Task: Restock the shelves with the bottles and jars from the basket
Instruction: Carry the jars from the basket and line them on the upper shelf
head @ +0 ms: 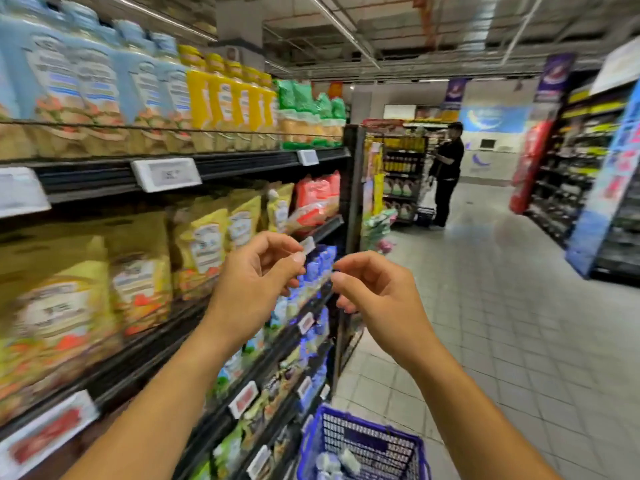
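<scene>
While both forearms reach up beside the shelves [242,161] on the left, the left hand [256,275] and the right hand [377,292] hang side by side, close but not touching; each has its fingers curled inward with the thumb tip near the forefinger, and neither holds anything that shows; one blue wire basket [363,441] sits near and low, between the two forearms and just right of the lowest shelves; a few pale items [334,462] lie in it, too blurred to count or name; the top shelf carries four pale-blue squeeze bottles [93,81] in its front row, then five yellow bottles [221,95] farther along; three white price tags [166,174] sit on its edge; one person in dark clothes [446,168] stands far down the aisle.
</scene>
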Action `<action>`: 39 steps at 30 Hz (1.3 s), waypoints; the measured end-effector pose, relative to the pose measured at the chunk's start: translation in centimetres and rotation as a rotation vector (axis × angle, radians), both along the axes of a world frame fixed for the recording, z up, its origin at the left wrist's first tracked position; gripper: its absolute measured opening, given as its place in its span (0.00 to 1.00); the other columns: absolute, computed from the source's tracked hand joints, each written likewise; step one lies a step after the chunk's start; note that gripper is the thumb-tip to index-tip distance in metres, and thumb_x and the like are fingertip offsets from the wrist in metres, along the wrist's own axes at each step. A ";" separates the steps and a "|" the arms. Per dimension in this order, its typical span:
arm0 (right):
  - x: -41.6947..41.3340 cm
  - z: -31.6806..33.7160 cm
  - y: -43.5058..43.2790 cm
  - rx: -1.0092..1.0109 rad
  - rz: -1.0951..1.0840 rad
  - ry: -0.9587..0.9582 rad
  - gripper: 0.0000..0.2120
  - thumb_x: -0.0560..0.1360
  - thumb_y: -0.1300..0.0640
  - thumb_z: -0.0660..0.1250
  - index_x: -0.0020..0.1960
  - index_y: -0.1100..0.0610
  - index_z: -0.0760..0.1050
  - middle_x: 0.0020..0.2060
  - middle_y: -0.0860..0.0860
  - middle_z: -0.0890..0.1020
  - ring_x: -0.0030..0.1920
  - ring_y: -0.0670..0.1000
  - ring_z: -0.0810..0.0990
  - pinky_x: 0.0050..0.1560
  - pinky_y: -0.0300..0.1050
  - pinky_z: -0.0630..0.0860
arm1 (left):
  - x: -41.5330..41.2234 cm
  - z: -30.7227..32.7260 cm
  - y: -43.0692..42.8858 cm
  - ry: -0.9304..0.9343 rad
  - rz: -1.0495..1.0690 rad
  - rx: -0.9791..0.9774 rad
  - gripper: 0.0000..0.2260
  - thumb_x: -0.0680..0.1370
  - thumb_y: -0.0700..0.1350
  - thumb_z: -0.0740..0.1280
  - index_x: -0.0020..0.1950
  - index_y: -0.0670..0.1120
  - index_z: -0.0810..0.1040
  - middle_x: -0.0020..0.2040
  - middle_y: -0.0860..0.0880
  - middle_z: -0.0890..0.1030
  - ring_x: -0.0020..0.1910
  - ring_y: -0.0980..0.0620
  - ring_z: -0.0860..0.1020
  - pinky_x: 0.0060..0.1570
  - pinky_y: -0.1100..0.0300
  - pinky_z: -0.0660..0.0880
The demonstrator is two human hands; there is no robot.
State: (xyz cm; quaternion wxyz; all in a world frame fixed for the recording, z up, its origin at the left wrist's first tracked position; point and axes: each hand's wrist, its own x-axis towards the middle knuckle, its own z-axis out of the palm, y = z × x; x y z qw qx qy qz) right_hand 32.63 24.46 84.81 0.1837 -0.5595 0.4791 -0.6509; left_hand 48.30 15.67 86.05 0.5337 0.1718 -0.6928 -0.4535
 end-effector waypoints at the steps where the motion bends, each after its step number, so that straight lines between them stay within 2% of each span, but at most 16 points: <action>1: -1.4 -0.3 0.2 0.006 -0.024 -0.014 0.03 0.74 0.59 0.72 0.44 0.52 0.82 0.35 0.50 0.83 0.32 0.46 0.80 0.34 0.36 0.75 | -1.6 -0.4 -0.2 -0.005 -0.021 0.011 0.03 0.74 0.44 0.68 0.46 0.49 0.80 0.35 0.51 0.83 0.31 0.56 0.79 0.32 0.67 0.74; 3: -4.3 -1.1 0.7 0.025 -0.067 -0.032 0.02 0.75 0.63 0.72 0.46 0.57 0.81 0.34 0.51 0.82 0.33 0.47 0.79 0.34 0.36 0.75 | -4.9 -1.2 -0.4 -0.016 -0.060 0.037 0.02 0.76 0.41 0.69 0.46 0.46 0.79 0.34 0.50 0.82 0.31 0.56 0.78 0.32 0.66 0.74; 5: -7.1 -1.9 1.1 0.050 -0.104 -0.040 0.04 0.76 0.66 0.71 0.46 0.59 0.81 0.34 0.49 0.82 0.33 0.47 0.79 0.34 0.36 0.75 | -8.0 -2.1 -0.7 -0.032 -0.077 0.055 0.06 0.78 0.36 0.68 0.46 0.46 0.79 0.34 0.50 0.82 0.31 0.55 0.78 0.32 0.65 0.74; 8: -10.8 -3.1 2.0 0.106 -0.147 -0.061 0.05 0.76 0.67 0.70 0.47 0.58 0.81 0.36 0.50 0.83 0.34 0.46 0.80 0.35 0.35 0.75 | -12.1 -3.4 -0.7 -0.065 -0.107 0.090 0.06 0.79 0.36 0.67 0.46 0.47 0.80 0.35 0.50 0.83 0.32 0.55 0.79 0.34 0.64 0.76; 12: -14.9 -5.2 2.4 0.176 -0.211 -0.088 0.03 0.76 0.66 0.70 0.49 0.61 0.80 0.35 0.50 0.83 0.34 0.43 0.80 0.35 0.34 0.76 | -16.9 -5.3 -0.7 -0.077 -0.153 0.169 0.06 0.79 0.35 0.66 0.46 0.45 0.78 0.33 0.53 0.82 0.31 0.57 0.78 0.32 0.66 0.75; 17: -19.3 -8.1 1.4 0.257 -0.298 -0.119 0.03 0.77 0.62 0.70 0.49 0.58 0.81 0.37 0.55 0.84 0.33 0.46 0.81 0.36 0.37 0.78 | -21.6 -8.2 -2.4 -0.130 -0.205 0.251 0.06 0.79 0.34 0.65 0.47 0.43 0.78 0.32 0.52 0.81 0.30 0.57 0.77 0.31 0.67 0.74; 19: -20.9 -9.4 0.5 0.285 -0.319 -0.132 0.03 0.77 0.62 0.70 0.49 0.56 0.81 0.37 0.54 0.84 0.33 0.45 0.81 0.36 0.37 0.78 | -23.2 -9.4 -3.7 -0.152 -0.214 0.273 0.07 0.79 0.34 0.65 0.46 0.44 0.78 0.32 0.52 0.81 0.30 0.56 0.77 0.31 0.65 0.74; 26: -26.0 -15.1 -5.0 0.403 -0.380 -0.210 0.04 0.77 0.63 0.70 0.50 0.55 0.80 0.35 0.51 0.83 0.33 0.46 0.80 0.35 0.38 0.78 | -28.3 -15.3 -10.6 -0.235 -0.251 0.375 0.06 0.79 0.35 0.66 0.47 0.45 0.79 0.32 0.52 0.82 0.31 0.56 0.78 0.31 0.65 0.76; 30: -29.0 -18.9 -9.3 0.473 -0.409 -0.265 0.06 0.77 0.63 0.69 0.52 0.55 0.79 0.37 0.55 0.82 0.33 0.47 0.80 0.35 0.38 0.78 | -31.4 -19.9 -16.3 -0.291 -0.275 0.490 0.06 0.79 0.35 0.66 0.48 0.45 0.79 0.33 0.51 0.83 0.32 0.56 0.79 0.32 0.65 0.77; 34: -32.1 -23.0 -13.5 0.577 -0.431 -0.302 0.06 0.78 0.64 0.68 0.54 0.56 0.79 0.37 0.54 0.82 0.32 0.46 0.79 0.35 0.38 0.78 | -33.9 -25.3 -22.2 -0.377 -0.285 0.595 0.06 0.79 0.36 0.67 0.50 0.47 0.80 0.37 0.51 0.84 0.36 0.55 0.81 0.36 0.63 0.79; 39: -34.6 -29.3 -18.0 0.715 -0.451 -0.350 0.06 0.78 0.63 0.68 0.52 0.54 0.78 0.39 0.55 0.82 0.33 0.46 0.79 0.36 0.38 0.78 | -35.6 -32.3 -27.6 -0.520 -0.312 0.683 0.06 0.77 0.43 0.68 0.53 0.51 0.81 0.43 0.49 0.86 0.43 0.53 0.84 0.44 0.58 0.81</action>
